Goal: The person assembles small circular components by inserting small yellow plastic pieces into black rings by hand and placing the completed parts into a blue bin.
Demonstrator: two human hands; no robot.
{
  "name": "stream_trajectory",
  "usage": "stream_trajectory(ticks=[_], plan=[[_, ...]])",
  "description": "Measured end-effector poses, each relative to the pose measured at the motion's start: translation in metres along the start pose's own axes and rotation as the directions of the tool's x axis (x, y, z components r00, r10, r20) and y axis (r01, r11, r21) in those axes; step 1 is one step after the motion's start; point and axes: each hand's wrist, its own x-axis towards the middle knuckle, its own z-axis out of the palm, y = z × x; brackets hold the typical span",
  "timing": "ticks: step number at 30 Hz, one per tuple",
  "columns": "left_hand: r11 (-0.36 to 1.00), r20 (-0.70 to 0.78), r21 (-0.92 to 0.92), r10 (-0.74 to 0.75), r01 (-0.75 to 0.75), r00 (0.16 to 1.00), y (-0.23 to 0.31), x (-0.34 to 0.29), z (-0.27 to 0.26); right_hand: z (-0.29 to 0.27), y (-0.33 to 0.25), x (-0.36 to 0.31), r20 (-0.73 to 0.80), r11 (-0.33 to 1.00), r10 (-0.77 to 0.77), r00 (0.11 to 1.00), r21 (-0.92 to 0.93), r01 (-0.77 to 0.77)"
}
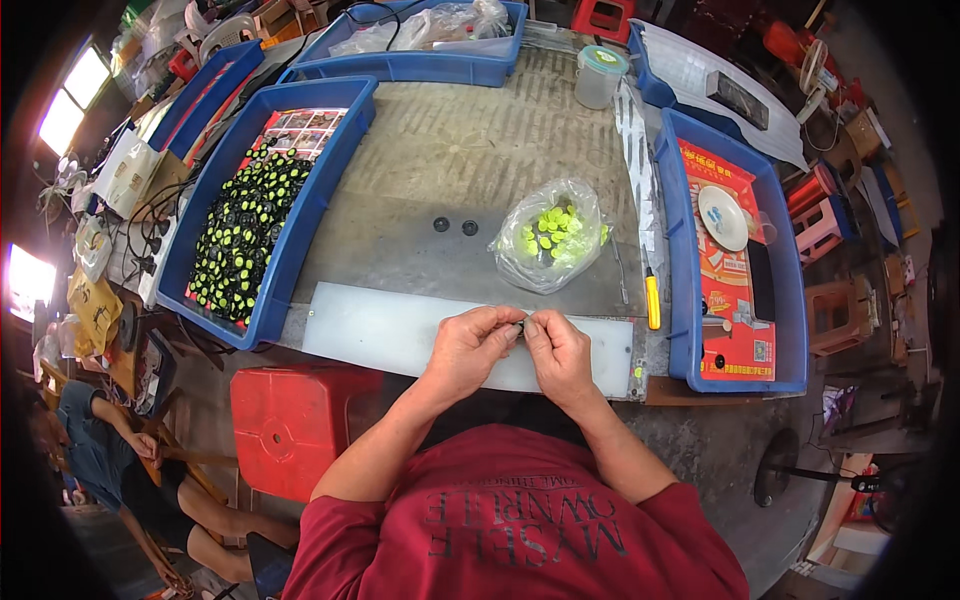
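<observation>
Over the tabletop (430, 140), left hand (470, 345) and right hand (560, 352) pinch a dark piece (521, 327) between them; its direction and long axis I can't tell.

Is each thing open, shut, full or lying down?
Left hand: pinching a small dark piece.
Right hand: pinching it too.
Left blue rectangular tray: open, holding round black-green pieces.
Clear plastic bag: partly filled with lime discs.
Green-lidded clear plastic jar: shut, upright.
Two black round pieces: lying apart.

A red, square-topped plastic stool (295, 410) stands left of the hands (458, 345); bright rectangular windows (85, 80) glow farther left; grey floor (700, 430) shows rightward.
</observation>
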Motion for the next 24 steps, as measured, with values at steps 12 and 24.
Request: stream_trajectory(ticks=[12, 24], plan=[[0.956, 0.107, -0.292, 0.005, 0.026, 0.994, -0.0068, -0.0044, 0.0003, -0.0045, -0.0016, -0.0004, 0.01, 0.981, 0.136, 0.991, 0.139, -0.136], [0.944, -0.024, 0.186, 0.282, -0.273, 0.959, -0.0036, -0.0037, 0.0051, -0.0048, 0.0007, -0.0007, 0.044, 0.98, 0.127, 0.991, 0.147, -0.133]])
